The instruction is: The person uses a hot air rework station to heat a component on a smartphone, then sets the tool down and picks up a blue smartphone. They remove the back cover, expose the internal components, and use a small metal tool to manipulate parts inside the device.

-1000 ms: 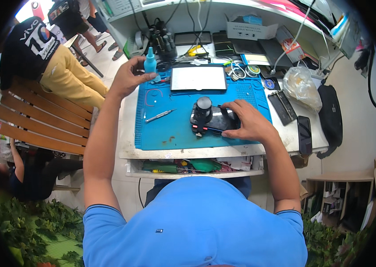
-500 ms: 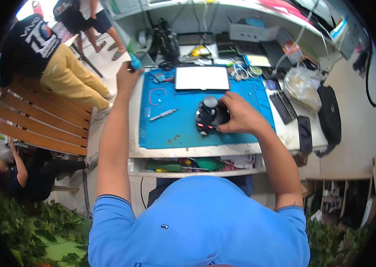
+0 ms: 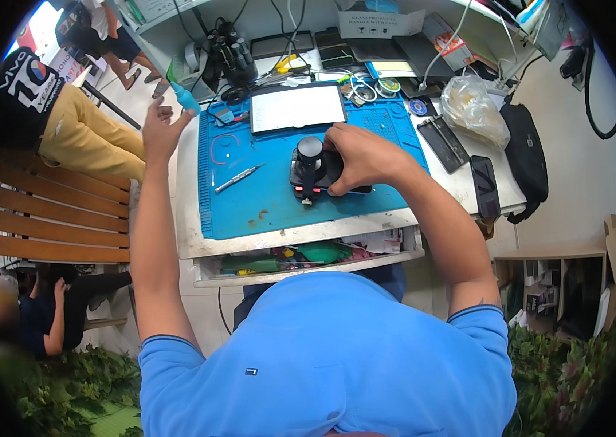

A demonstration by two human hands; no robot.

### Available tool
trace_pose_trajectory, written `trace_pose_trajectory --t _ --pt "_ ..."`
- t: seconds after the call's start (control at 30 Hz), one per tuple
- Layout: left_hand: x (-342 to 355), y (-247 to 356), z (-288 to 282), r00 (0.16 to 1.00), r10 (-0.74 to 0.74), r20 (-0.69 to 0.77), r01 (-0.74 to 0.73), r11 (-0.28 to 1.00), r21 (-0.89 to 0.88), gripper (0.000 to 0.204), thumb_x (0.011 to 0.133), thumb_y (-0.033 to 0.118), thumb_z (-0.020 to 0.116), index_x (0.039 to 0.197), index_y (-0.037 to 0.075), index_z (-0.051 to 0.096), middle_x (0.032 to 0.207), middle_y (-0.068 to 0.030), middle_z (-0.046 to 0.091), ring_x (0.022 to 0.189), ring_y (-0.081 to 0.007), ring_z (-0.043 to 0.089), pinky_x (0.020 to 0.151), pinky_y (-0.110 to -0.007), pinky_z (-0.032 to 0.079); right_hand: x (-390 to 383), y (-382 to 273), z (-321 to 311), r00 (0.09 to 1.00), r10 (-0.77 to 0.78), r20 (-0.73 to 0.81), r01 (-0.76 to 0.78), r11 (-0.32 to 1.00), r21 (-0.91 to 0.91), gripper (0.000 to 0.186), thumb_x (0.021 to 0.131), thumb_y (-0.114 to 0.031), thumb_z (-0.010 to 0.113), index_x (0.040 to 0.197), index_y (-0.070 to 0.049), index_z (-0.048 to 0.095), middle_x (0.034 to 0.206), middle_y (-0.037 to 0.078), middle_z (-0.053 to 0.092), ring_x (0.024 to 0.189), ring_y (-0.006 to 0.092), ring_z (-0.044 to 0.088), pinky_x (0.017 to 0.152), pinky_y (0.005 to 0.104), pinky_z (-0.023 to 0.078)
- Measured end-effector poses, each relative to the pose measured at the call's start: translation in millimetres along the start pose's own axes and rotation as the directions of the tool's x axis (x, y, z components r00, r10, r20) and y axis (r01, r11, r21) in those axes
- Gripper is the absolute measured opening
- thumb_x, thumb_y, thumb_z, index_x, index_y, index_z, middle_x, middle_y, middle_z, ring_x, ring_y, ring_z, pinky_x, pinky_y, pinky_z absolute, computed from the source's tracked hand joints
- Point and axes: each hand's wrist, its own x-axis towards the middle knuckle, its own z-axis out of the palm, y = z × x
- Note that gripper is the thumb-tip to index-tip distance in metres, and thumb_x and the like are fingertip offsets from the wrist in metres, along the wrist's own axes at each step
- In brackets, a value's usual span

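A black clamp-like device with a round silvery knob point(image 3: 310, 148) on top sits on the blue work mat point(image 3: 249, 222). My right hand point(image 3: 370, 156) grips its dark flat right part, fingers at the far edge and thumb at the near edge; small red parts show on its front. Whether that flat part is a phone, I cannot tell. At the mat's far left corner stands a blue squeeze bottle point(image 3: 188, 100) with a green nozzle. My left hand point(image 3: 162, 131) is just left of it, thumb and fingers apart. A silver pen-shaped screwdriver point(image 3: 238, 178) lies between my hands.
A tablet point(image 3: 298, 108) with a white lit screen lies at the mat's far edge. Cables, spools and a plastic bag point(image 3: 474, 109) crowd the back right. A phone point(image 3: 484, 186) lies at the right edge. Below, an open drawer point(image 3: 308, 273) holds tools. People are at left.
The whole view has shifted, moving the bench leftward in the picture. My left hand has drawn slightly left of the blue bottle. My right hand keeps its grip on the black device, which has turned a little.
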Motion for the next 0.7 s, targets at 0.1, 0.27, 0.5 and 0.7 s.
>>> trace_pose_trajectory --t 0.1,0.27,0.5,0.7 --pt "-17 29 -17 0.983 0.162 -0.090 -0.164 0.986 -0.016 0.088 0.085 0.038 0.099 0.151 -0.005 0.060 0.129 -0.0183 0.071 0.119 -0.0264 0.071 0.108 -0.041 0.058 0 8 9 0.995 -0.051 -0.080 0.047 0.998 -0.051 0.077 0.065 -0.037 0.097 0.123 0.006 0.069 0.120 0.021 0.070 0.116 0.0400 0.069 0.101 0.0463 0.056" --pt "-64 96 -36 0.938 0.345 0.002 -0.344 0.935 -0.086 0.072 0.090 0.023 0.096 0.149 -0.002 0.063 0.124 -0.0124 0.073 0.115 -0.0217 0.071 0.107 -0.037 0.057 1 -6 -8 0.998 0.023 0.060 -0.016 0.992 -0.126 0.065 0.064 -0.036 0.095 0.111 0.005 0.075 0.113 0.022 0.073 0.109 0.0410 0.072 0.097 0.0476 0.059" --pt "-131 178 -15 0.774 0.435 0.460 -0.356 0.900 -0.253 0.078 0.084 0.022 0.097 0.152 0.004 0.063 0.125 -0.0125 0.074 0.114 -0.0222 0.072 0.103 -0.037 0.059 4 -13 -12 0.998 -0.027 0.063 0.035 0.990 -0.137 0.053 0.059 -0.033 0.093 0.092 0.006 0.077 0.098 0.023 0.077 0.096 0.0400 0.077 0.089 0.0463 0.063" --pt "-132 192 0 0.682 0.425 0.596 -0.403 0.898 -0.178 0.106 0.074 0.032 0.103 0.163 0.008 0.052 0.140 -0.0145 0.068 0.123 -0.0280 0.070 0.107 -0.042 0.058 3 -5 -11 0.998 -0.035 0.054 0.044 0.984 -0.175 0.049 0.061 -0.033 0.095 0.088 0.006 0.082 0.091 0.022 0.080 0.091 0.0379 0.080 0.083 0.0449 0.065"
